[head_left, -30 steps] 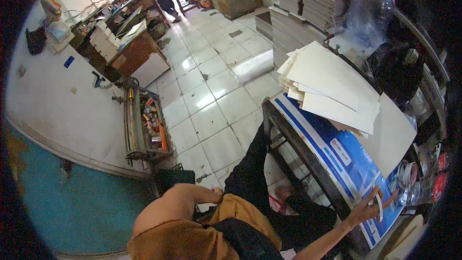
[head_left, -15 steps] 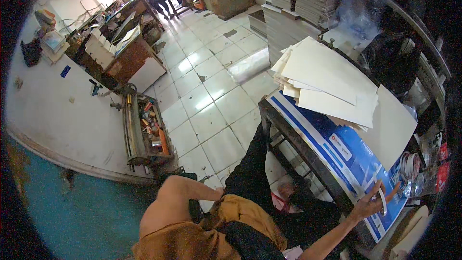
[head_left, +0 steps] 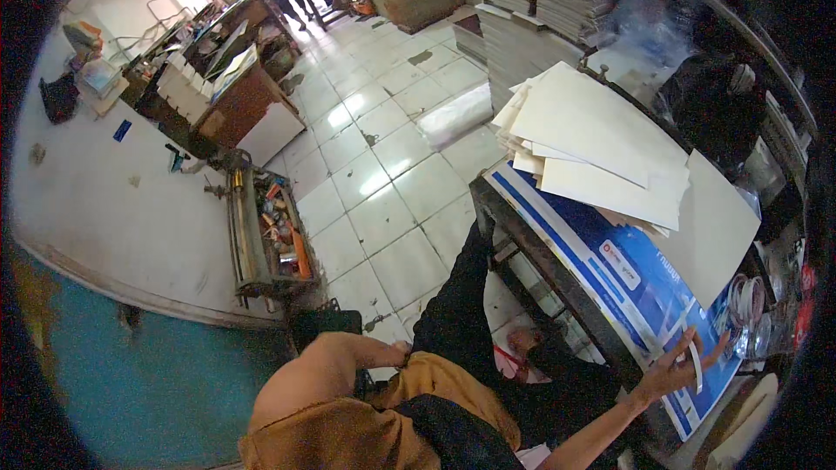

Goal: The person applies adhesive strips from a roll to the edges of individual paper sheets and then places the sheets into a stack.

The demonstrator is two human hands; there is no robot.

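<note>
Two bare hands: left hand [head_left: 394,354] by the brown shirt [head_left: 455,383], can't tell if its fingers are closed. Cream sheets [head_left: 601,135] sit piled beyond the right fingers, on a blue sheet [head_left: 655,296] that runs below them. Right hand [head_left: 669,376] has fingers spread, white strip [head_left: 697,370] among them, can't tell if clamped. Rolls [head_left: 745,298] just past those.

Head-worn fisheye, downward over hands [head_left: 669,374]
</note>
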